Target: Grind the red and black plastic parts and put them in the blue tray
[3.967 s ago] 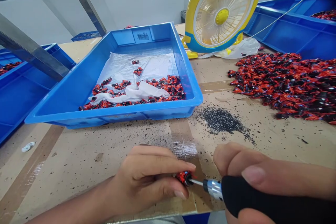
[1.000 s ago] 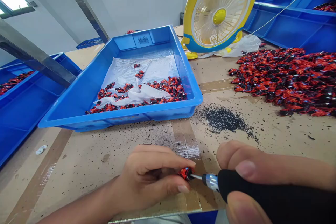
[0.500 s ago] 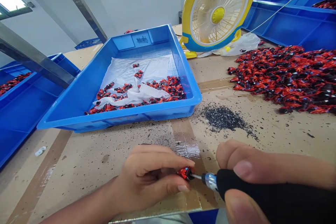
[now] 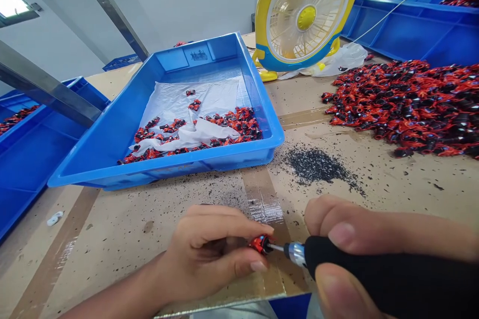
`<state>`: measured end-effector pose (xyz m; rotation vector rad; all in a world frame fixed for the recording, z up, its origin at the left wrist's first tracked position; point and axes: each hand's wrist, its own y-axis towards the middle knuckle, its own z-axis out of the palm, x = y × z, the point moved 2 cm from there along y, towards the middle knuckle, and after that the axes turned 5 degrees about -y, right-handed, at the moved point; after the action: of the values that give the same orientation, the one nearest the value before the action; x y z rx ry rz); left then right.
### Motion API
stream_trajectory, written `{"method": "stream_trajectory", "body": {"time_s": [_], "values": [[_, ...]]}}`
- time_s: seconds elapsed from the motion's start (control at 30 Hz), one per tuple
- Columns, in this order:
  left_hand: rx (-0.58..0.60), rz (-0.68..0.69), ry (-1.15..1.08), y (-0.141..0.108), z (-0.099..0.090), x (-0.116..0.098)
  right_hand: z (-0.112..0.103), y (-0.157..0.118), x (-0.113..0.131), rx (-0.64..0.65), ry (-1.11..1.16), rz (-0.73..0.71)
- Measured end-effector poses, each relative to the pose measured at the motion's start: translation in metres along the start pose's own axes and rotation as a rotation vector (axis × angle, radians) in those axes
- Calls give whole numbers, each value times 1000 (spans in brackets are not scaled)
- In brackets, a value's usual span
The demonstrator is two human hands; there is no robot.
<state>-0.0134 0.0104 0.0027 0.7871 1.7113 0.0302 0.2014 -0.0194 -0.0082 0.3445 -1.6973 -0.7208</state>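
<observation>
Between thumb and forefinger, my left hand [image 4: 213, 249] pinches a small red and black plastic part [image 4: 260, 244] above the front of the table. My right hand [image 4: 348, 239] grips a thick black-handled power screwdriver [image 4: 359, 269] with a silver collar. Its thin metal tip points left and meets the black end of the part; whether it reaches inside cannot be seen. Beyond my hands stands a blue tray [image 4: 209, 162] with several similar parts and white sheeting [image 4: 194, 104] in it. A large heap of the same parts [image 4: 404, 104] lies at the right.
Black shavings [image 4: 316, 165] are piled on the cardboard-covered table [image 4: 123, 224], with crumbs scattered round. A yellow fan [image 4: 307, 17] stands behind the tray. More blue bins [image 4: 404, 30] stand right and left. A metal post [image 4: 48, 84] slants at left. A small white piece [image 4: 55, 218] lies at left.
The whole view has shifted slightly, so the scene sits a little further left and up. Both hands keep their holds on the part and the screwdriver.
</observation>
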Motion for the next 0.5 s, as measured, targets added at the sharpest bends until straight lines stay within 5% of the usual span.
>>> {"method": "stream_trajectory", "body": {"time_s": [0.27,0.4,0.5], "values": [[-6,3,-9,1,0,0,1,3,6,22,13,-5],[-7,-7,-26,1,0,0,5,1,5,-106,-4,79],[-11,-5,-37,2,0,0,7,-1,-2,-154,115,5]]}}
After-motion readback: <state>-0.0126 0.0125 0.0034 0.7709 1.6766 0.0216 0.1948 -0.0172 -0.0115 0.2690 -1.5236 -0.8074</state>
